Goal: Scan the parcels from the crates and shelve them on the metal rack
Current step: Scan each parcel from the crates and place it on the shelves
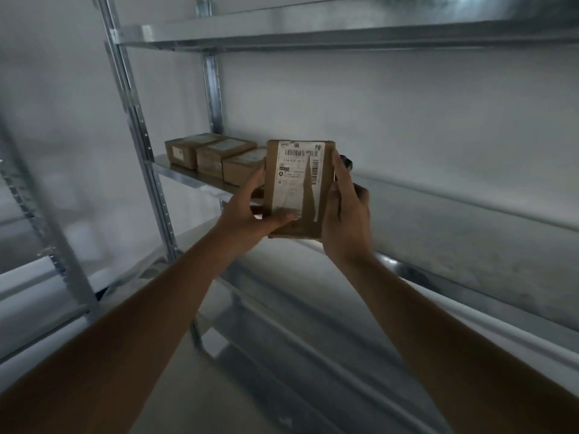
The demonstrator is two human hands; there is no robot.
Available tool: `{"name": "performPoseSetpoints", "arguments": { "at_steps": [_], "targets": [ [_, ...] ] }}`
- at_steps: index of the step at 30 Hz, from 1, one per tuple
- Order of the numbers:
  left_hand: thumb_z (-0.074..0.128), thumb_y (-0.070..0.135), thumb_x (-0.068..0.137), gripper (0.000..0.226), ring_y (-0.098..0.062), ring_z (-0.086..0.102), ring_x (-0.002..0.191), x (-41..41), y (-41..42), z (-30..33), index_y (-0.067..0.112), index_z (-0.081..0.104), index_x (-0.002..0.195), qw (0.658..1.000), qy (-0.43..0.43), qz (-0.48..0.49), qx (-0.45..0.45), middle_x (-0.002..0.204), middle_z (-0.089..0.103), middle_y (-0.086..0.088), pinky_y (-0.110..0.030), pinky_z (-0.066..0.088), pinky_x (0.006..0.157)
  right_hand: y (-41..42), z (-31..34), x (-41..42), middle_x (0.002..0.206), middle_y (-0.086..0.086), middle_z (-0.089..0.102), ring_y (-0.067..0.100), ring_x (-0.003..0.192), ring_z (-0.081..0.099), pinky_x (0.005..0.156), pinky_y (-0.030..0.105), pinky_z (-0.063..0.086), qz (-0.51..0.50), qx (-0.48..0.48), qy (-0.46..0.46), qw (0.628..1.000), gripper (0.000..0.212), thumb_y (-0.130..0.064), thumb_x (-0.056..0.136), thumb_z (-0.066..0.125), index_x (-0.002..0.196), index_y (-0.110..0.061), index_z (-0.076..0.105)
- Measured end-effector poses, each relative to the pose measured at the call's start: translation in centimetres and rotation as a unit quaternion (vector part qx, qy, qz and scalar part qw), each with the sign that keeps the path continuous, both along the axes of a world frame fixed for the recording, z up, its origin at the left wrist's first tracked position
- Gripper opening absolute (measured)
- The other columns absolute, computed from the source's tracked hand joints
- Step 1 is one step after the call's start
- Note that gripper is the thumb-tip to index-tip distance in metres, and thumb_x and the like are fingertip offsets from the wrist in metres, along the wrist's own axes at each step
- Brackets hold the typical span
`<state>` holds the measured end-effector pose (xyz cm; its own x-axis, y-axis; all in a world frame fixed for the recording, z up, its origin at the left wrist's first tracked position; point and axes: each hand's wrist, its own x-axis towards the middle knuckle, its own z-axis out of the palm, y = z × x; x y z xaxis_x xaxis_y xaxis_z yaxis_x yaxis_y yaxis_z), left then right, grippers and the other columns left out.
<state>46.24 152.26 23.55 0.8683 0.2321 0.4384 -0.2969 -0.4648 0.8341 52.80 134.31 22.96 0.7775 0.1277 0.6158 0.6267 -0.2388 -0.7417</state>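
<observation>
Parcel held in both hands in front of the rack.

The left hand (250,208) grips the parcel (299,189) at its left edge, thumb across the lower label; the right hand (344,208) clamps the right edge, fingers curled behind. The parcel is upright, label (294,180) toward the camera, level with the rack (188,177) shelf. Three boxes (213,158) sit in a row on that shelf, left of the parcel.
</observation>
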Motion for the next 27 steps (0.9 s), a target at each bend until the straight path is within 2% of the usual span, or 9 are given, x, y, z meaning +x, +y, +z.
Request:
{"name": "performPoseSetpoints", "arguments": {
  "at_steps": [4, 7, 9, 13, 15, 19, 21, 24, 27],
  "targets": [
    [0.096, 0.039, 0.074, 0.115, -0.005, 0.055, 0.134, 3.6, 4.2, 0.7, 0.044, 0.024, 0.164, 0.998, -0.006, -0.058, 0.021, 0.148, 0.054, 0.020, -0.036, 0.059, 0.102, 4.3, 1.1, 3.3, 0.113, 0.001, 0.046, -0.005, 0.088, 0.049, 0.079, 0.011, 0.037, -0.048, -0.007, 0.035, 0.998, 0.056, -0.051, 0.104, 0.023, 0.158, -0.065, 0.023],
    [0.101, 0.025, 0.068, 0.124, 0.006, 0.053, 0.133, 6.8, 6.8, 1.1, 0.044, 0.022, 0.162, 0.992, -0.006, -0.117, 0.044, 0.142, 0.054, 0.037, -0.018, 0.057, 0.093, 7.0, 1.5, 6.4, 0.120, 0.008, 0.052, 0.006, 0.094, 0.058, 0.090, 0.029, 0.052, -0.054, 0.006, 0.060, 0.997, 0.054, -0.043, 0.110, 0.025, 0.161, -0.058, 0.027],
    [0.102, 0.012, 0.066, 0.130, 0.010, 0.052, 0.133, 9.3, 8.4, 1.0, 0.034, 0.021, 0.166, 0.990, -0.005, -0.128, 0.064, 0.141, 0.054, 0.037, -0.013, 0.055, 0.090, 8.6, 1.7, 8.5, 0.125, 0.012, 0.058, 0.015, 0.097, 0.064, 0.098, 0.039, 0.058, -0.057, 0.004, 0.077, 0.995, 0.053, -0.035, 0.113, 0.026, 0.163, -0.054, 0.028],
    [0.104, 0.021, 0.063, 0.129, 0.012, 0.059, 0.123, 13.7, 11.0, 1.9, 0.035, 0.026, 0.165, 0.990, 0.017, -0.111, 0.083, 0.135, 0.060, 0.027, -0.015, 0.057, 0.087, 10.5, 1.6, 12.8, 0.136, 0.008, 0.058, 0.003, 0.090, 0.058, 0.098, 0.031, 0.052, -0.082, 0.002, 0.115, 0.990, 0.054, -0.031, 0.114, 0.025, 0.163, -0.053, 0.027],
    [0.104, 0.024, 0.061, 0.128, 0.011, 0.062, 0.117, 15.8, 12.2, 2.5, 0.037, 0.029, 0.164, 0.988, 0.029, -0.107, 0.111, 0.131, 0.062, 0.025, -0.013, 0.056, 0.085, 11.2, 1.6, 14.6, 0.141, 0.007, 0.057, 0.006, 0.093, 0.056, 0.098, 0.028, 0.046, -0.089, 0.004, 0.136, 0.987, 0.054, -0.031, 0.114, 0.024, 0.164, -0.051, 0.027],
    [0.105, 0.023, 0.058, 0.130, 0.004, 0.065, 0.115, 19.2, 13.7, 3.4, 0.035, 0.032, 0.164, 0.982, 0.068, -0.114, 0.135, 0.134, 0.064, 0.021, -0.015, 0.056, 0.086, 12.2, 2.1, 17.5, 0.146, 0.005, 0.055, 0.026, 0.135, 0.051, 0.111, 0.041, 0.046, -0.102, -0.001, 0.177, 0.979, 0.053, -0.032, 0.114, 0.022, 0.164, -0.049, 0.028],
    [0.105, 0.023, 0.058, 0.126, -0.003, 0.066, 0.118, 20.7, 14.2, 3.7, 0.036, 0.037, 0.162, 0.976, 0.086, -0.131, 0.150, 0.136, 0.066, 0.018, -0.029, 0.059, 0.096, 12.6, 2.2, 18.4, 0.147, 0.001, 0.056, 0.027, 0.141, 0.047, 0.114, 0.047, 0.046, -0.113, -0.014, 0.198, 0.974, 0.053, -0.032, 0.113, 0.021, 0.163, -0.049, 0.030],
    [0.105, 0.020, 0.059, 0.120, -0.014, 0.067, 0.122, 22.6, 14.9, 4.2, 0.032, 0.042, 0.160, 0.968, 0.111, -0.161, 0.158, 0.140, 0.067, 0.011, -0.046, 0.058, 0.104, 13.2, 2.4, 19.8, 0.145, -0.002, 0.059, 0.024, 0.134, 0.054, 0.102, 0.041, 0.051, -0.128, -0.024, 0.221, 0.967, 0.054, -0.030, 0.112, 0.020, 0.161, -0.048, 0.035],
    [0.104, 0.019, 0.060, 0.112, -0.012, 0.069, 0.119, 24.4, 16.0, 4.5, 0.031, 0.049, 0.156, 0.956, 0.129, -0.204, 0.166, 0.136, 0.070, 0.012, -0.044, 0.059, 0.103, 14.0, 2.4, 20.7, 0.141, -0.003, 0.061, 0.021, 0.124, 0.059, 0.088, 0.038, 0.055, -0.147, -0.029, 0.249, 0.957, 0.054, -0.027, 0.111, 0.022, 0.159, -0.045, 0.039]
  ]
}}
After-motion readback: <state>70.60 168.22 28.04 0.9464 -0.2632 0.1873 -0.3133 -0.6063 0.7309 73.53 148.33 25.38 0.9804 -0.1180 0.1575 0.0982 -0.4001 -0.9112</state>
